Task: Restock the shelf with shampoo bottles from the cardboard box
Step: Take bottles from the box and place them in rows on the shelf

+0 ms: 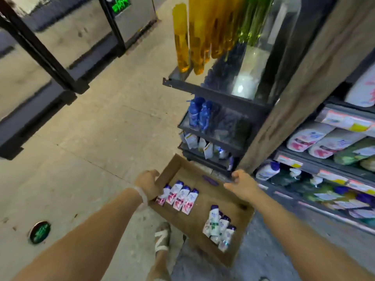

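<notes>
A shallow brown cardboard box (pixel 205 191) is held low in front of me, tilted. My left hand (pixel 147 184) grips its left wall. My right hand (pixel 242 184) holds the far right rim. Inside, a row of white shampoo bottles with pink labels and purple caps (pixel 178 196) lies near the left wall. A second cluster of white bottles with green labels (pixel 220 228) lies at the near right corner. The shampoo shelf (pixel 316 165) stands to the right, stocked with similar white bottles (pixel 308 138).
A black end rack (pixel 213 118) with blue packets, sachets and hanging yellow bottles stands just beyond the box. Black-framed glass cabinets (pixel 40 63) line the left side. My sandalled foot (pixel 162 238) is under the box on the tiled floor, with a round green floor sticker (pixel 39 232) at left.
</notes>
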The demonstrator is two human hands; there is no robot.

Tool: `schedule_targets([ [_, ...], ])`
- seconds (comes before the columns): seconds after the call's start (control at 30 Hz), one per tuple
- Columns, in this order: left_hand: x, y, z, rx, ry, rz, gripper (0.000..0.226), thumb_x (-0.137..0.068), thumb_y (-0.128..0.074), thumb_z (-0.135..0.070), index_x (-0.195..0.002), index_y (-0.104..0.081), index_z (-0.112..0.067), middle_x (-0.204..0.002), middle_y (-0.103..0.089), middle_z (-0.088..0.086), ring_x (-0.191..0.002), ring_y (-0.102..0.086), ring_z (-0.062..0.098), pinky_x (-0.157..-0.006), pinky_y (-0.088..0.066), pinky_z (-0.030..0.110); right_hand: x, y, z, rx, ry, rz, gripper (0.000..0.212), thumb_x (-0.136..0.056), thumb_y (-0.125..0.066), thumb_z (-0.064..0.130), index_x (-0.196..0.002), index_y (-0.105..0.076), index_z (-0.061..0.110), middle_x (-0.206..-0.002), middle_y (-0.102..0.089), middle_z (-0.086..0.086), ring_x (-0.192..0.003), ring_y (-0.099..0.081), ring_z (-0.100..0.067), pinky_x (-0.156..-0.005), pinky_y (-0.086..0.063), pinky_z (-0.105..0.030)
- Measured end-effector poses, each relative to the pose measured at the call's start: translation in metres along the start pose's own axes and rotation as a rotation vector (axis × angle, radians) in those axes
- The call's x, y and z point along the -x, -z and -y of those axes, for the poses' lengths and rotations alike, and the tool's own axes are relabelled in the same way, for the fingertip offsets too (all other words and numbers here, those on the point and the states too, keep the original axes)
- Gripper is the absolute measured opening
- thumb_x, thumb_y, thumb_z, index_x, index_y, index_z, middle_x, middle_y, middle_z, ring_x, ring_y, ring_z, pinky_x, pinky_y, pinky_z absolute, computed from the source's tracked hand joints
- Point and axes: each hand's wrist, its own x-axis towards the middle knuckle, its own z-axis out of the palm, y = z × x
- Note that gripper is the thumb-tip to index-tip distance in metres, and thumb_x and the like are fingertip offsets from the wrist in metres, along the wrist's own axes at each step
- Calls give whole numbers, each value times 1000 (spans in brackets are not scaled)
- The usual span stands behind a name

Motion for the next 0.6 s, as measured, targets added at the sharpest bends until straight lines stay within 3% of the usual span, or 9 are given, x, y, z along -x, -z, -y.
schedule_targets([
  [0.2, -104, -21, 82, 139, 98, 117, 61, -78, -71, -24, -132, -47, -8, -134, -54, 10, -121, -53, 25, -97, -44, 30, -67, -122, -12, -178, -333, 102, 39, -87, -61, 14, -122, -53, -2, -126, -56, -18, -116, -54, -34, -98, -44, -35],
  [0.3, -147, -66, 111, 184, 169, 191, 44, -80, -68, -16, -120, -56, -3, -122, -61, 14, -113, -57, 28, -92, -45, 31, -97, -182, -30, -200, -410, 169, 49, -87, -62, 23, -129, -46, 5, -128, -54, -14, -118, -53, -29, -91, -42, -30],
  [0.37, -179, -109, 123, 174, 165, 254, 44, -80, -69, -17, -121, -57, -7, -124, -61, 12, -114, -57, 27, -97, -44, 31, -128, -215, -42, -208, -426, 193, 51, -87, -60, 30, -129, -43, 9, -127, -53, -11, -116, -52, -26, -83, -38, -25],
  [0.47, -230, -174, 129, 106, 152, 331, 44, -81, -65, -24, -123, -55, -15, -125, -60, 5, -116, -56, 20, -96, -45, 25, -187, -264, -67, -200, -418, 194, 49, -74, -60, 51, -111, -50, 19, -109, -56, -3, -108, -52, -23, -82, -36, -25],
  [0.53, -268, -216, 128, 88, 110, 348, 41, -78, -64, -24, -118, -58, -15, -119, -62, 2, -111, -60, 19, -91, -48, 23, -231, -298, -90, -241, -459, 172, 61, -80, -64, 43, -128, -44, 12, -128, -51, -8, -120, -48, -26, -97, -39, -31],
  [0.6, -310, -254, 129, 131, 105, 357, 48, -78, -68, -19, -122, -54, -9, -123, -58, 7, -115, -55, 25, -96, -45, 30, -273, -330, -114, -322, -507, 146, 73, -80, -68, 36, -139, -33, 9, -141, -43, -11, -127, -44, -28, -106, -37, -38],
])
